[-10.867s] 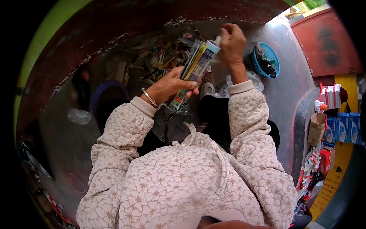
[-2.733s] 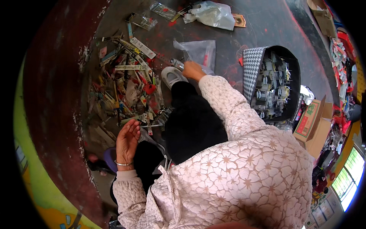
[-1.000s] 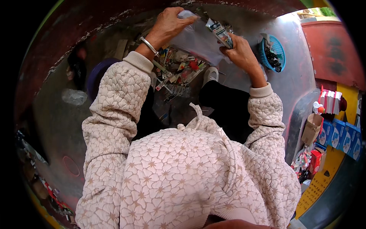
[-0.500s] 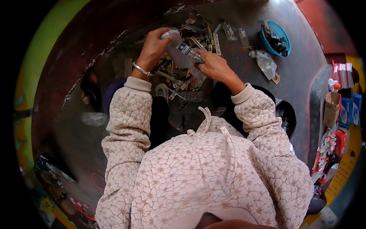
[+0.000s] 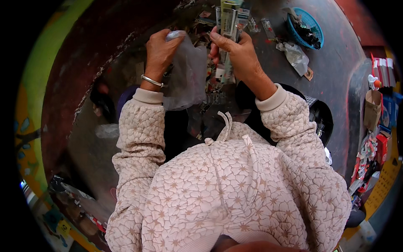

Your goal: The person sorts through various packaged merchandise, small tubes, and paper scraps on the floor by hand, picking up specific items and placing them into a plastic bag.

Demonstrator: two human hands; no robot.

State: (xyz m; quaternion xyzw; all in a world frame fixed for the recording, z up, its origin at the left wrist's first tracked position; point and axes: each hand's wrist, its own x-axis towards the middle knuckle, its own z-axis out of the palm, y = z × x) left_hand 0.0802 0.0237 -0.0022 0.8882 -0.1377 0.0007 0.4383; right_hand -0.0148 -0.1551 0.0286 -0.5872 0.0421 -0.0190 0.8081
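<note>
My left hand [image 5: 161,52] pinches the top edge of a thin clear plastic bag [image 5: 189,75], which hangs down beside it. A silver bangle [image 5: 152,80] circles that wrist. In my right hand [image 5: 245,61] is an upright bundle of narrow clear packets [image 5: 229,21], gripped between thumb and fingers. The bundle stands to the right of the bag, apart from it. Below both hands, a loose pile of similar small packets [image 5: 214,97] lies on the floor, partly hidden by the bag and my right hand. What is inside the packets is too small to tell.
A blue plastic basket [image 5: 321,33] with black items stands at the far right. Near it lie a crumpled whitish plastic bag [image 5: 297,59] and a few loose packets [image 5: 268,28]. Another clear bag [image 5: 107,131] rests at left. Boxes and a brown paper bag [image 5: 372,110] line the right side.
My right hand has risen away from the plastic bag and now holds up a bundle of packets. The bag hangs open and lower from my left hand, which has shifted slightly left.
</note>
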